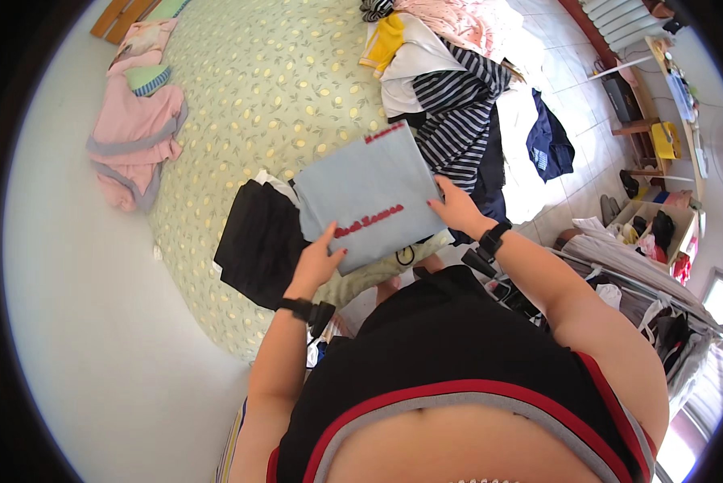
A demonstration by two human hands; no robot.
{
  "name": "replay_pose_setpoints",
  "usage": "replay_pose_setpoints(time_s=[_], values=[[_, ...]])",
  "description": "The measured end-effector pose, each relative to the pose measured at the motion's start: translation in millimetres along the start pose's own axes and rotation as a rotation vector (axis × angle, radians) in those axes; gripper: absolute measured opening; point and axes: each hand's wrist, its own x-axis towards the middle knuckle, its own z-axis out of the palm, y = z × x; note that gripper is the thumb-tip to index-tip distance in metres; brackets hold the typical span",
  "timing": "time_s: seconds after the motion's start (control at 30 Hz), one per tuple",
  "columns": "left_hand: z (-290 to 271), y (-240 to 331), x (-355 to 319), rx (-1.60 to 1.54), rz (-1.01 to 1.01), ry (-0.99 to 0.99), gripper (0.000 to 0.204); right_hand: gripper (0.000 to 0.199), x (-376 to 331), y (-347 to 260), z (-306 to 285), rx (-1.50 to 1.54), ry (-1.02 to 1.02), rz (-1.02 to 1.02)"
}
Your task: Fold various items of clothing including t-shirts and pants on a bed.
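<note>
- The person's left hand (317,259) grasps the near left edge of a folded light-blue garment (369,189); the right hand (460,211) grasps its right edge.
- The garment lies flat over the bed (249,105), at its near edge.
- Folded black clothes (257,241) sit just left of it.
- Beyond it lies a striped garment (458,121); pink clothing (140,121) lies far left.

One light-blue garment (378,189) — two wristbands (495,236)

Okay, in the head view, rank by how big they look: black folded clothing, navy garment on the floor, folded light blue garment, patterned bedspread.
1. Patterned bedspread
2. Folded light blue garment
3. Black folded clothing
4. Navy garment, though farther away
</note>
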Motion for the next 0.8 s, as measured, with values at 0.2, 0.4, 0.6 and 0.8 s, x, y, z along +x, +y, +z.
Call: replay_pose_setpoints(time_s=[0.2,0.4,0.6,0.8], values=[[41.8,-15.4,36.4,0.249,-0.096,-0.292,0.082,0.048,53.9,28.8,-23.9,0.161,0.264,0.007],[0.9,19.3,34.7,0.077,-0.376,-0.467,0.063,0.076,104.7,-5.9,-106.3,0.054,0.909,-0.116],[-16.4,56.8,34.3,0.295,0.035,-0.037,0.045,0.077,138.5,-9.5,-136.8,0.169,0.746,0.139],[-33.1,124.9,39.6,0.199,0.177,-0.003,0.04,0.028,120.8,22.2,-151.8,0.976,0.592,0.13]])
